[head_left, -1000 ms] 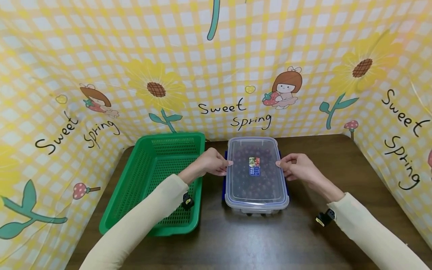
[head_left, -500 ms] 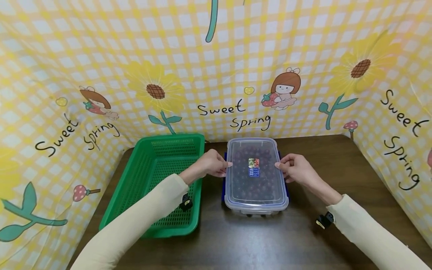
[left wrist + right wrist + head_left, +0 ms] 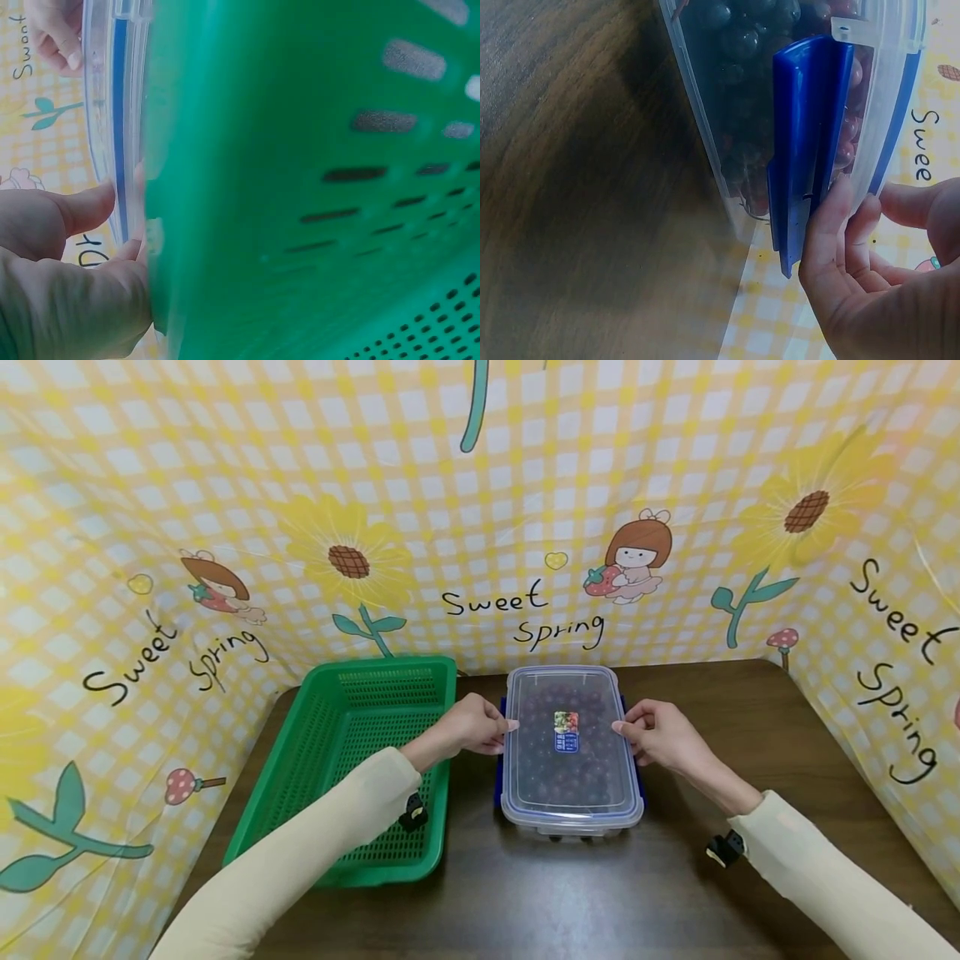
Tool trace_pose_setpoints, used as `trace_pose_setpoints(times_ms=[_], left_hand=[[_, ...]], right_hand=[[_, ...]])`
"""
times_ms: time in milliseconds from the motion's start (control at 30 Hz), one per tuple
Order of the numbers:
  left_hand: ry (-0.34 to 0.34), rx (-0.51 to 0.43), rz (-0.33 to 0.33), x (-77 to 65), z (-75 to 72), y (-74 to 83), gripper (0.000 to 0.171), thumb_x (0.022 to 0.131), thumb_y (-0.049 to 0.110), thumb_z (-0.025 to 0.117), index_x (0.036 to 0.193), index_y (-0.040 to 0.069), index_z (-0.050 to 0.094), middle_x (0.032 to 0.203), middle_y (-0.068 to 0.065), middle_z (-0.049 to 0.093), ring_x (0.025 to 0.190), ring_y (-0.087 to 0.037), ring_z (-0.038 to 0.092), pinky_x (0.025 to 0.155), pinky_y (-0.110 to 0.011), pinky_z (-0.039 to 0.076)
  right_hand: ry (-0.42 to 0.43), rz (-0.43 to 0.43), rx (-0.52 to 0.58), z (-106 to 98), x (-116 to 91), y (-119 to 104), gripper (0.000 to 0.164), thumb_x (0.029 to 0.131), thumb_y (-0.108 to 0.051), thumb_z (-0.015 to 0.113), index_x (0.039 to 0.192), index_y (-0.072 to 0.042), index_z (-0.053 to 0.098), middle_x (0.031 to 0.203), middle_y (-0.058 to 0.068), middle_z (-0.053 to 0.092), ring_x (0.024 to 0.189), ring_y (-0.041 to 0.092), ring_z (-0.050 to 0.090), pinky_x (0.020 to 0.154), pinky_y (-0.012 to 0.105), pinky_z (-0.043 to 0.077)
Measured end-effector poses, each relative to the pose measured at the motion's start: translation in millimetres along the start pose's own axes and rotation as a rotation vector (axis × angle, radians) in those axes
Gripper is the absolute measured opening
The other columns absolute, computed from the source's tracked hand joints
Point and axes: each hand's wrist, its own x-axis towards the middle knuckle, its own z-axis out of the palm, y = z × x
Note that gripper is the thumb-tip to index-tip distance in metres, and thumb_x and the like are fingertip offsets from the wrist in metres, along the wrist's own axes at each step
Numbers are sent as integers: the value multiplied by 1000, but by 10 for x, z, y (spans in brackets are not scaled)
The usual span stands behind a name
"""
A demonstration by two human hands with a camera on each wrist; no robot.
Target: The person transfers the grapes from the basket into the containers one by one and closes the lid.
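Note:
A clear plastic food container point(image 3: 742, 142), full of round, grape-like dark red fruit, stands on the table. Its clear lid point(image 3: 566, 777) with a blue seal lies over the top and bears a small printed label point(image 3: 566, 732). My left hand point(image 3: 474, 725) pinches the lid's left edge, thumb on top and fingers beneath the rim. At the opposite edge my right hand point(image 3: 663, 735) pinches the lid in the same way. A blue side latch point(image 3: 806, 135) hangs unfastened below the rim beside my right fingers. More blue shows along the container's left side.
A green slotted plastic basket point(image 3: 442, 827) stands left of the container, under my left forearm. Brown wooden table surface point(image 3: 540, 902) lies in front. A yellow checked cloth point(image 3: 450, 527) with printed figures rises behind and at both sides.

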Motion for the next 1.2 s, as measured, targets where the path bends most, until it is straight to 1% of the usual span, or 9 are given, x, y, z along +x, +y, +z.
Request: trace_pose_setpoints(times_ms=[333, 567, 667, 733, 800, 833, 967, 1067, 1200], left_hand=[[3, -3, 13, -2, 0, -10, 25, 101, 23, 73, 94, 1, 79, 83, -10, 74, 68, -15, 72, 63, -25, 62], [37, 20, -29, -3, 17, -21, 26, 101, 28, 73, 103, 3, 77, 124, -15, 72, 102, -25, 76, 85, -33, 64], [36, 11, -44, 18, 28, -27, 28, 101, 28, 72, 84, 8, 65, 98, -8, 66, 84, -18, 70, 93, -36, 62], [24, -21, -45, 35, 28, -35, 32, 102, 27, 72, 81, 10, 55, 83, -2, 52, 70, -13, 57, 87, -33, 60], [-10, -75, -54, 52, 19, -51, 27, 103, 26, 71, 95, 3, 58, 81, -3, 40, 66, -16, 44, 83, -33, 57], [-26, -110, -60, 58, 17, -62, 29, 103, 24, 70, 112, -1, 60, 84, -3, 44, 68, -15, 45, 82, -34, 56], [-85, -223, -83, 87, 11, -112, 72, 104, 22, 68, 158, -7, 30, 110, -13, 63, 94, -23, 68, 95, -43, 61], [-106, -247, -82, 93, 6, -121, 67, 104, 23, 68, 154, -8, 35, 122, -18, 67, 108, -28, 73, 96, -47, 62], [-118, -245, -80, 92, -8, -101, 54, 104, 22, 68, 144, -7, 47, 120, -18, 67, 107, -28, 74, 95, -47, 62]], right_hand=[[2, -1, -2, 1, -4, 16, 33, 105, -24, 66, 118, 6, 62, 89, 12, 69, 75, 19, 69, 70, 43, 65], [5, 1, 3, 12, -18, 12, 35, 106, -26, 66, 119, 6, 62, 88, 12, 69, 76, 18, 69, 71, 43, 65], [10, -1, -1, 12, -26, 14, 35, 106, -27, 65, 119, 6, 62, 88, 12, 69, 75, 18, 69, 71, 43, 65], [14, 0, -4, 14, -29, 12, 35, 106, -27, 65, 119, 6, 62, 88, 12, 69, 75, 19, 69, 72, 44, 65], [15, 0, -5, 17, -28, 12, 35, 106, -26, 65, 119, 6, 62, 88, 12, 69, 75, 18, 69, 72, 45, 65], [15, 0, -6, 19, -27, 13, 35, 106, -26, 65, 119, 6, 62, 88, 12, 69, 75, 18, 69, 72, 45, 65], [9, -4, -4, 21, -23, 18, 35, 106, -26, 65, 119, 6, 62, 87, 12, 69, 74, 18, 69, 71, 45, 64], [9, -4, -4, 16, -21, 20, 35, 105, -26, 66, 118, 6, 63, 87, 12, 69, 74, 19, 69, 71, 45, 64], [10, 3, 1, 6, -17, 22, 35, 105, -27, 66, 118, 6, 63, 87, 13, 69, 75, 19, 69, 71, 44, 64]])
